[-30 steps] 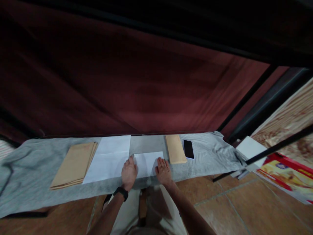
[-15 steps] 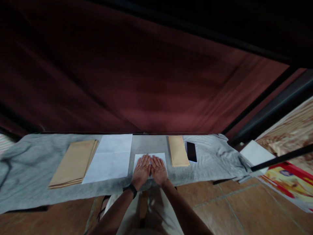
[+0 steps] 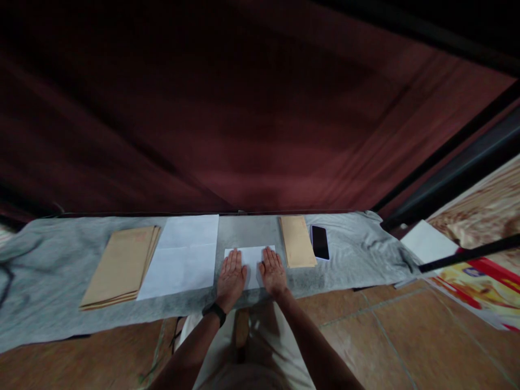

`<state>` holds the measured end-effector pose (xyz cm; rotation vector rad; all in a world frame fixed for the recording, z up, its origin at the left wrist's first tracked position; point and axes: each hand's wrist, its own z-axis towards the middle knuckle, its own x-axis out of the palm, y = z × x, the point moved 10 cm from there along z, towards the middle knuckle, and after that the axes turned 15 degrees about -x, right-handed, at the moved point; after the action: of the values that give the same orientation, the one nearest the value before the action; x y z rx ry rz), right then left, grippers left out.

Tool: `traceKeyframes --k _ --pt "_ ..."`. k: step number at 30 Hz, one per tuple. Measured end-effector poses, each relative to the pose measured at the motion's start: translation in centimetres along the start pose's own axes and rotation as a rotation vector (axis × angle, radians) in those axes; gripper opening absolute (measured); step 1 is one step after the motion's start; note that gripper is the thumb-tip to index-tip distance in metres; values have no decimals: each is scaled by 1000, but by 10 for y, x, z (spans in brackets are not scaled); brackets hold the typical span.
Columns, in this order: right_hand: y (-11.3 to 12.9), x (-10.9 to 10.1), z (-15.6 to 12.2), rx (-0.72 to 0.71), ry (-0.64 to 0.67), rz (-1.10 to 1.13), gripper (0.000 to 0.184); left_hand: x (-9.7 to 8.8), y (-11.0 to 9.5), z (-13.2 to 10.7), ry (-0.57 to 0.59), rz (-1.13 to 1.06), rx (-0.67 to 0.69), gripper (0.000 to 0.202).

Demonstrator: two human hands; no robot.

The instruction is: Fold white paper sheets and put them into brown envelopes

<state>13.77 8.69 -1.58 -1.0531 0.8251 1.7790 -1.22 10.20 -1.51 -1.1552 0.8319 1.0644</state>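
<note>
A folded sheet of white paper (image 3: 252,265) lies on the grey cloth in front of me. My left hand (image 3: 232,276) rests flat on its left side, fingers stretched out and pointing away from me. On the right side of the same paper lies my right hand (image 3: 273,271), also flat with its fingers extended. Bare paper shows between the two thumbs. Left of my hands is a larger white sheet (image 3: 182,257) with a crease across it. To the right lies a stack of small brown envelopes (image 3: 298,241).
Large brown envelopes (image 3: 119,265) are stacked at the left. A phone (image 3: 320,242) lies right of the small envelopes. The grey cloth (image 3: 353,260) covers a narrow table against a dark red hanging (image 3: 260,135). A red and yellow box (image 3: 483,287) stands at far right.
My hands were together at the paper's middle. They have slid apart, the left one to the left and the right one to the right, baring the middle of the paper.
</note>
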Motion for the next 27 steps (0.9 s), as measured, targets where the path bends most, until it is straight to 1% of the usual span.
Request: traceKeyframes --k 5,10,12,16,19,22,27 --pt "-6 -3 -5 35 2 2 53 -6 7 -2 -16 -15 -52 61" --pt "-9 -3 0 92 35 26 52 -8 6 -3 -5 -15 -54 62" --pt "-1 -2 9 76 33 69 52 -9 5 -3 -6 -18 -57 62" --pt "28 6 27 -29 36 178 51 -9 5 -3 7 5 -67 61" --pt "37 14 32 -43 72 183 49 -9 4 -3 17 26 -58 62" --pt "33 17 30 -27 94 156 49 -9 4 -3 17 31 -53 62" --pt "19 13 23 12 71 98 51 -8 5 -2 20 20 -51 63"
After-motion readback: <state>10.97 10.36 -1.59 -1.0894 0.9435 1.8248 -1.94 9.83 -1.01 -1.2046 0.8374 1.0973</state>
